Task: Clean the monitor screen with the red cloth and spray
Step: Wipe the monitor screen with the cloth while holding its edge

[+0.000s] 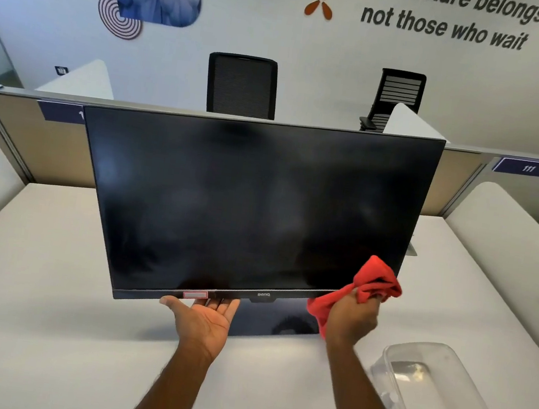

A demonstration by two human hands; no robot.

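Observation:
A black monitor (247,208) with a dark, faintly smeared screen stands tilted back on the white desk (44,312). My right hand (352,316) is shut on a bunched red cloth (372,283), pressed against the screen's lower right corner. My left hand (202,322) is palm up under the bottom bezel, fingers spread and touching its underside left of the logo. No spray bottle is in view.
A clear plastic bin (441,395) sits on the desk at the lower right, close to my right forearm. Low partitions (47,150) run behind the monitor. Two black office chairs (242,85) stand beyond them by the wall.

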